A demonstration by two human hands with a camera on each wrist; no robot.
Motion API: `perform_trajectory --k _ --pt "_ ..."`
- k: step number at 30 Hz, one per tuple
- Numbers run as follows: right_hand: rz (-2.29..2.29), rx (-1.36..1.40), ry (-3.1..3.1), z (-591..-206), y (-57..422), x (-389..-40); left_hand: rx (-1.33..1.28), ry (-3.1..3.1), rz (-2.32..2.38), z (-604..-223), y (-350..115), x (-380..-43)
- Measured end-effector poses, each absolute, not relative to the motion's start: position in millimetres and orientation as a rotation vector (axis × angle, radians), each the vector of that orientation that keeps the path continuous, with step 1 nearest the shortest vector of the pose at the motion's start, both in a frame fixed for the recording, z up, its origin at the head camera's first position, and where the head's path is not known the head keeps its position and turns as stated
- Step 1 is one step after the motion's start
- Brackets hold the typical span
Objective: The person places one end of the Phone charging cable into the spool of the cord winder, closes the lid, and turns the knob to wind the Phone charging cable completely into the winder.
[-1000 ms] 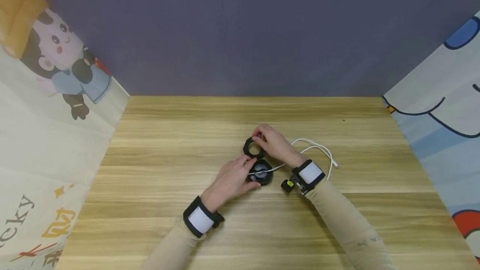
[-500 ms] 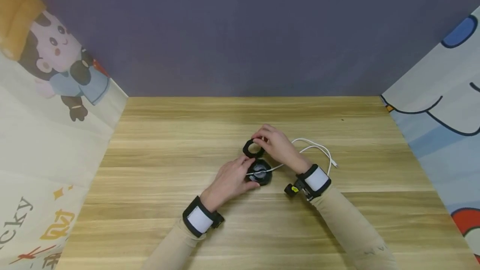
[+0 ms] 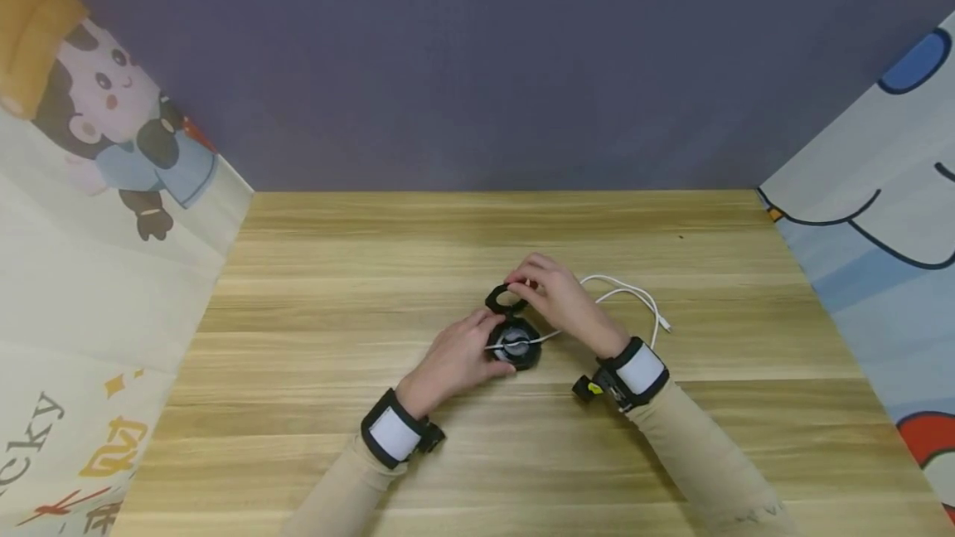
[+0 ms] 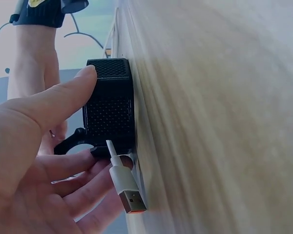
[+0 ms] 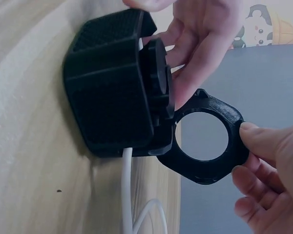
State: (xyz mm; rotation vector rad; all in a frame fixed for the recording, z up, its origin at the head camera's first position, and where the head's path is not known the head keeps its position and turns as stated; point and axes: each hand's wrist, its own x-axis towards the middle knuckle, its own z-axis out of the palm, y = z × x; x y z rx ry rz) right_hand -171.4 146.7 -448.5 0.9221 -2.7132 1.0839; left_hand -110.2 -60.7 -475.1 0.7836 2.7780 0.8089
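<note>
A black cable winder case [image 3: 528, 357] with textured sides stands on the table, its hinged ring lid [image 5: 201, 170] swung up. My left hand [image 3: 453, 355] grips the case, thumb on one side and fingers on the other. My right hand [image 3: 558, 297] pinches the lid's far edge between thumb and fingers. Inside the case sits a round black spool [image 5: 156, 68]. A white USB cable [image 3: 634, 289] crosses the spool and leaves the case on both sides. Its USB plug [image 4: 129, 192] hangs out beside my left fingers in the left wrist view.
The cable loops across the wooden table [image 3: 336, 272] to the right, ending in a small connector [image 3: 666, 327]. A dark wall [image 3: 477, 65] rises behind the table. Printed cartoon panels flank it at left [image 3: 134, 288] and right [image 3: 873, 214]. Each wrist wears a black strap.
The ring lid has tilted further upright in my right hand. My right wrist has shifted a little right and toward me. My left hand keeps its grip on the case.
</note>
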Motion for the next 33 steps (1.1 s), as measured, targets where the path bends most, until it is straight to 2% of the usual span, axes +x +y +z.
perform_trajectory --k 20,33 --pt "1.055 1.02 -2.562 -453 152 -143 0.741 2.677 0.967 -478 -62 -112" --pt "1.044 0.99 -2.559 -456 153 -135 0.671 2.631 1.091 -480 -61 -110"
